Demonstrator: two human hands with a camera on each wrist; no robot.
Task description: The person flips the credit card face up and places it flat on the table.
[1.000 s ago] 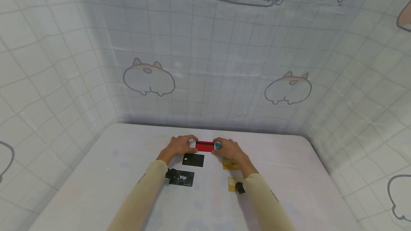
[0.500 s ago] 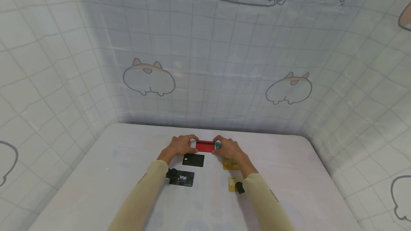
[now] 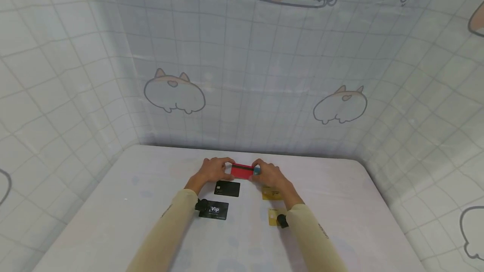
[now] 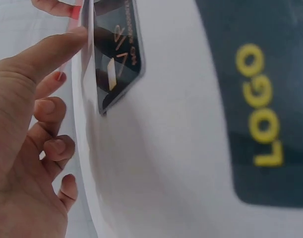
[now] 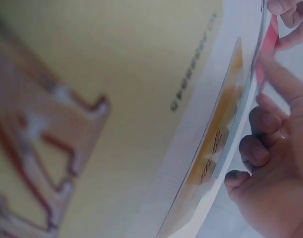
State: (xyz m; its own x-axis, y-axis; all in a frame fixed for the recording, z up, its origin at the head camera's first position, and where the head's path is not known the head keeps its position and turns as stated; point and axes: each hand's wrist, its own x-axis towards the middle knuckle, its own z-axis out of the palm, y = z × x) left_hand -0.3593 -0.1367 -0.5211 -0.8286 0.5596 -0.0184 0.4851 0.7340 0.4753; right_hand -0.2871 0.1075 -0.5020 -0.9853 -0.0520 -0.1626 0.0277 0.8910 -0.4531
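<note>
A red card with a dark stripe [image 3: 242, 172] is held between my two hands at the far part of the table. My left hand [image 3: 214, 169] pinches its left end between thumb and index finger; the other fingers curl loosely in the left wrist view. At the right end, my right hand [image 3: 269, 175] pinches the card the same way. Part of a teal card [image 3: 257, 171] shows beside the right fingers, the rest hidden by that hand. Just nearer than the red card lies a black card with a chip [image 3: 227, 188].
A black "Vip" card [image 3: 217, 210] lies near my left wrist, partly covered by the wrist camera. On the right are two gold cards, one farther [image 3: 271, 194] and one nearer [image 3: 273, 217], both partly covered by my right arm. A patterned curtain [image 3: 242, 95] surrounds the white table [image 3: 151, 221].
The red card has shifted very slightly right and tilted, its left end now a little higher. My left hand has moved slightly with it; both hands keep their hold.
</note>
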